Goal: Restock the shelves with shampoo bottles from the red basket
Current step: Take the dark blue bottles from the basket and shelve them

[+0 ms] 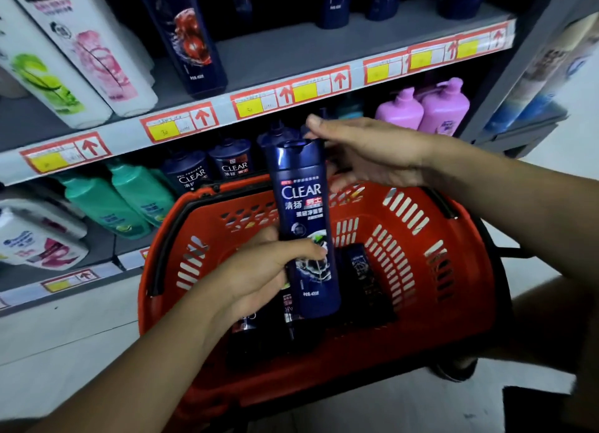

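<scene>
The blue shampoo bottle stands upright above the red basket, cap up. The left hand wraps its fingers around the bottle's lower half. The right hand rests loosely at the cap, fingers mostly spread. The bottle looks hard, smooth and probably slippery, likely a bit heavy, so holding its middle seems safest. More dark bottles lie in the basket below.
</scene>
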A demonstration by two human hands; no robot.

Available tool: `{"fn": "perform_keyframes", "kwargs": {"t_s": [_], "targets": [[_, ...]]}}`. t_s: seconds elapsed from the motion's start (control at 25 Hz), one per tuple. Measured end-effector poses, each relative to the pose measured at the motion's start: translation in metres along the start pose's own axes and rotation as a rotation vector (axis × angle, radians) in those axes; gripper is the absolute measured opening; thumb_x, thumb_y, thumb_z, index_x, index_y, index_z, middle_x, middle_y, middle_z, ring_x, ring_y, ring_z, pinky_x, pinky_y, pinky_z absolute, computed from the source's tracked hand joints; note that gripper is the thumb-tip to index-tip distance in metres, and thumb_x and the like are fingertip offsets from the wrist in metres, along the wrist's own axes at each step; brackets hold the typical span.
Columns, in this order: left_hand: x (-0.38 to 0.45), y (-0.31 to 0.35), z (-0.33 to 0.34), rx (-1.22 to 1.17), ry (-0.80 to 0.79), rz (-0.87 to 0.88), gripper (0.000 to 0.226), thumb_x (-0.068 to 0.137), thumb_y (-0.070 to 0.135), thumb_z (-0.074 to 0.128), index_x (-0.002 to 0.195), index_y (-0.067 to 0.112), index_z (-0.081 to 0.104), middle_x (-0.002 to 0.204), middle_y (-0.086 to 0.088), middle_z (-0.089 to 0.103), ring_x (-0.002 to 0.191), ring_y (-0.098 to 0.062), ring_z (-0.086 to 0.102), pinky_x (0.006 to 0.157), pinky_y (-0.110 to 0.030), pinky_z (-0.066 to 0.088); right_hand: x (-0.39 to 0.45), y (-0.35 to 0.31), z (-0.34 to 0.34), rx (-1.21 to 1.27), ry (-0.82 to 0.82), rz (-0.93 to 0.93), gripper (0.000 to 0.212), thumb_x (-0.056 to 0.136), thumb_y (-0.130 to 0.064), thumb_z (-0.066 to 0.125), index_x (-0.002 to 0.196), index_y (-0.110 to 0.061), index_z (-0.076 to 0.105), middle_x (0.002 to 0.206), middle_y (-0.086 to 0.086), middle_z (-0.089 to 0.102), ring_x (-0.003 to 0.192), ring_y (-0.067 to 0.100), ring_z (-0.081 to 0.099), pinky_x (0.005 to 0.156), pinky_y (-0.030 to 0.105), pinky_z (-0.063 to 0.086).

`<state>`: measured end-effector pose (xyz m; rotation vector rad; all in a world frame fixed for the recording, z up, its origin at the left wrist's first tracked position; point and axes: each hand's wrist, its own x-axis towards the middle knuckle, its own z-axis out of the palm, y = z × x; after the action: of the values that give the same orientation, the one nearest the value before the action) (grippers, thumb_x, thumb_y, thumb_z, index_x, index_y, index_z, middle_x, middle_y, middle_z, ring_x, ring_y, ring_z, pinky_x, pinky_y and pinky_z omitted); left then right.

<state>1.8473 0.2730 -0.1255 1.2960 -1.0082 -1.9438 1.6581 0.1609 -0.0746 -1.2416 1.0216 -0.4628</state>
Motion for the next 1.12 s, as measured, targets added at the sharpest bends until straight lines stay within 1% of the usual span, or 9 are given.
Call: {"fn": "perform_keyframes", "kwargs": {"t_s": [0.16, 0.28, 0.4, 0.52, 0.64, 0.76, 0.84, 0.96, 1.12], "targets": [[-0.011, -0.004, -0.011, -0.202, 0.071, -0.065, 0.036, 0.080, -0.003, 0.066, 0.114, 0.007, 0.070, 0.106, -0.017, 0.073, 0.095, -0.029, 0.069, 0.099, -0.045, 0.053, 0.020, 0.055, -0.023, -0.358, 0.096, 0.463, 0.059, 0.098, -0.052, 0.057, 0.142, -0.014, 0.050, 0.120, 0.019, 0.060, 0.093, 0.031, 0.062, 0.089, 0.054, 0.058], [-0.010, -0.008, -0.023, -0.373, 0.132, -0.072, 0.028, 0.082, 0.026, 0.068, 0.108, 0.016, 0.075, 0.104, -0.014, 0.073, 0.094, -0.030, 0.068, 0.101, -0.050, 0.051, 0.028, 0.130, -0.028, -0.530, 0.146, 0.775, 0.064, 0.099, -0.039, 0.061, 0.150, -0.007, 0.039, 0.133, 0.025, 0.053, 0.115, 0.040, 0.058, 0.099, 0.059, 0.053], [-0.011, -0.012, -0.035, -0.437, 0.197, -0.054, 0.039, 0.086, 0.034, 0.066, 0.119, 0.014, 0.071, 0.113, -0.014, 0.068, 0.105, -0.032, 0.063, 0.105, -0.054, 0.047, 0.030, 0.183, -0.013, -0.695, 0.025, 0.905, 0.065, 0.104, -0.036, 0.054, 0.156, -0.004, 0.032, 0.160, 0.021, 0.035, 0.143, 0.039, 0.041, 0.115, 0.047, 0.041], [-0.001, -0.018, -0.048, -0.432, 0.258, 0.015, 0.025, 0.089, 0.022, 0.060, 0.086, 0.015, 0.083, 0.089, -0.006, 0.078, 0.083, -0.022, 0.074, 0.071, -0.034, 0.063, 0.044, 0.223, 0.004, -0.670, -0.015, 0.988, 0.059, 0.105, -0.030, 0.054, 0.155, -0.006, 0.034, 0.159, 0.017, 0.037, 0.144, 0.034, 0.042, 0.115, 0.040, 0.036], [0.011, -0.018, -0.054, -0.396, 0.329, 0.003, 0.032, 0.086, 0.018, 0.060, 0.062, 0.015, 0.081, 0.067, -0.006, 0.076, 0.060, -0.020, 0.074, 0.050, -0.027, 0.059, 0.066, 0.268, -0.001, -0.652, 0.019, 0.941, 0.056, 0.093, -0.030, 0.073, 0.142, -0.010, 0.054, 0.144, 0.013, 0.055, 0.128, 0.029, 0.057, 0.109, 0.039, 0.048], [0.012, -0.014, -0.056, -0.402, 0.277, -0.080, 0.034, 0.075, 0.030, 0.070, 0.103, 0.012, 0.079, 0.099, -0.014, 0.077, 0.091, -0.033, 0.073, 0.084, -0.049, 0.061, 0.064, 0.256, -0.003, -0.702, 0.082, 0.797, 0.027, 0.084, -0.012, 0.081, 0.105, -0.008, 0.066, 0.100, 0.008, 0.070, 0.087, 0.020, 0.066, 0.073, 0.021, 0.056], [0.010, -0.014, -0.054, -0.361, 0.254, -0.132, 0.044, 0.078, 0.034, 0.071, 0.119, 0.016, 0.073, 0.116, -0.013, 0.074, 0.108, -0.034, 0.070, 0.097, -0.053, 0.054, 0.059, 0.231, -0.001, -0.805, 0.080, 0.672, 0.032, 0.078, -0.007, 0.083, 0.107, -0.010, 0.068, 0.089, 0.006, 0.071, 0.074, 0.016, 0.064, 0.057, 0.018, 0.051], [0.008, -0.009, -0.048, -0.315, 0.290, -0.111, 0.034, 0.074, 0.034, 0.074, 0.104, 0.019, 0.080, 0.105, -0.009, 0.078, 0.102, -0.030, 0.073, 0.088, -0.044, 0.060, 0.050, 0.182, 0.004, -0.991, -0.056, 0.517, 0.070, 0.065, -0.035, 0.093, 0.127, -0.024, 0.062, 0.117, -0.001, 0.071, 0.102, 0.021, 0.067, 0.085, 0.027, 0.054], [0.001, -0.011, -0.040, -0.243, 0.273, -0.192, 0.038, 0.085, 0.039, 0.069, 0.118, 0.018, 0.072, 0.111, -0.012, 0.076, 0.100, -0.030, 0.071, 0.096, -0.049, 0.055, 0.028, 0.152, 0.005, -0.882, -0.018, 0.524, 0.074, 0.069, -0.064, 0.082, 0.126, -0.021, 0.063, 0.122, -0.003, 0.069, 0.110, 0.022, 0.069, 0.095, 0.033, 0.056]]}}
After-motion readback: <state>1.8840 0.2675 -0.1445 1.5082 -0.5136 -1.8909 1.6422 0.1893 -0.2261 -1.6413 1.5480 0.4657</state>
